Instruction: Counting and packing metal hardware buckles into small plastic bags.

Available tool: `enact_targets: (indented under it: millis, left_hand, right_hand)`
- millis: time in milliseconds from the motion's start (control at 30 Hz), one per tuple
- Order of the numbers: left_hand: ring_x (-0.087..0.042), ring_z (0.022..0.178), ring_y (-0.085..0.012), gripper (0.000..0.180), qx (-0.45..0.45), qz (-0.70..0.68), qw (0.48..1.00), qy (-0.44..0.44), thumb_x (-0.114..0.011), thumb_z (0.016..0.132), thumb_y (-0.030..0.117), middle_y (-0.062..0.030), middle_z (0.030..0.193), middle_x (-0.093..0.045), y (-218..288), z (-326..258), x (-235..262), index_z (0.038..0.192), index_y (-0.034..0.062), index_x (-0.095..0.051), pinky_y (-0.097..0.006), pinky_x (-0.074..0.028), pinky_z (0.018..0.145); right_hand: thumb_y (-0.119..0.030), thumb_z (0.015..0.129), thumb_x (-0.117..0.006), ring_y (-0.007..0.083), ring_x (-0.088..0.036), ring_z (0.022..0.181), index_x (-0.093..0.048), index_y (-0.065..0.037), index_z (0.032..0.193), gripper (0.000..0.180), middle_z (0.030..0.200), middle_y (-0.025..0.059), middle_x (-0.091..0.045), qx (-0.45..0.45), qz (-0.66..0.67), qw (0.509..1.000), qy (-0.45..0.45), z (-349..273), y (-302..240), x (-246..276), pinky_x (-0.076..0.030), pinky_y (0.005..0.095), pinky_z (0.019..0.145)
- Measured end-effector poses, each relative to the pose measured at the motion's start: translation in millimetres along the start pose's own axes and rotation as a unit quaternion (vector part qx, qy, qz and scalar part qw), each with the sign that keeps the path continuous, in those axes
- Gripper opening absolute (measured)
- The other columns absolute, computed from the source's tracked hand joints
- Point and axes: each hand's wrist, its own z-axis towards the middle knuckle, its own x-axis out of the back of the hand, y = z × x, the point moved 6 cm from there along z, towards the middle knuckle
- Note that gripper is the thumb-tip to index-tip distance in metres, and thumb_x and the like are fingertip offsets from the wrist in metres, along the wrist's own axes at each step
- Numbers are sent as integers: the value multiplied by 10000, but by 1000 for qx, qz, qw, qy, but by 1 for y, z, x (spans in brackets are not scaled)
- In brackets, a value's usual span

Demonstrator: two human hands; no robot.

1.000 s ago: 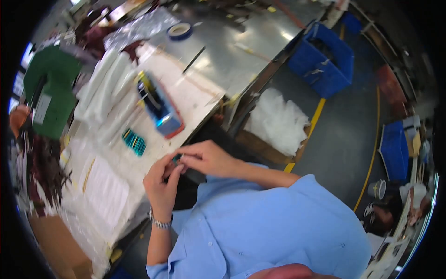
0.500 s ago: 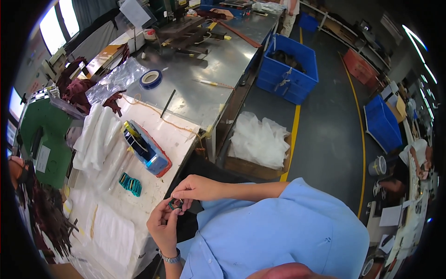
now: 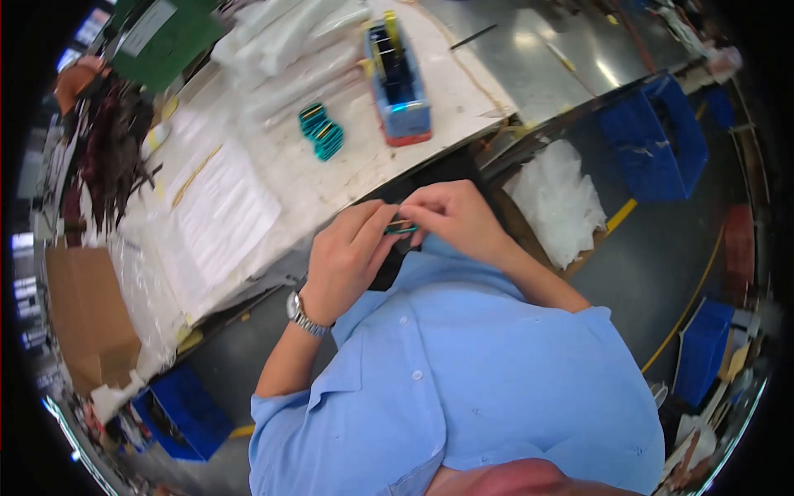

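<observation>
Teal piece [image 3: 402, 231]: left hand [image 3: 343, 250] and right hand [image 3: 457, 217] hold it in closed pinches. Teal bundle [image 3: 326, 137] lies on worktable [image 3: 361, 161].

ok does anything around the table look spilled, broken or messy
Nothing clearly spilled or broken. The dark strips at far left stand out: a ragged tangle, unlike the tidy green bundles on the table.
</observation>
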Motion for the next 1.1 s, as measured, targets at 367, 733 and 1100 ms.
enact_targets:
  millis: [367, 733, 1100]
  left_hand:
    - [-729, 956, -310, 329, 159, 30, 971, 174, -853, 836, 126, -118, 1067, -754, -69, 18, 49, 1138, 43, -752, -393, -585, 822]
    - [-701, 950, -321, 303, 121, 217, 956, 154, -813, 892, 149, -115, 1096, -756, -100, 49, 40, 1171, 50, -750, -399, -552, 835]
    - [-705, 970, -343, 258, 144, 180, 965, 129, -808, 903, 152, -137, 1058, -756, -101, 52, 33, 1122, 41, -729, -436, -552, 847]
  right_hand:
    - [-226, 1100, -624, 141, -753, 890, -639, 32, 1393, 390, 1092, 119, -791, -80, 132, 983, -97, 13, 10, -18, -601, 274, 793]
    - [-151, 1080, -633, 129, -737, 884, -694, 43, 1308, 305, 1066, 120, -796, -73, 131, 987, -60, 0, 13, 8, -595, 276, 810]
    - [-149, 1063, -668, 96, -698, 780, -777, 37, 1150, 232, 1035, 80, -802, 153, -67, 961, 221, 37, -68, 80, -537, 241, 695]
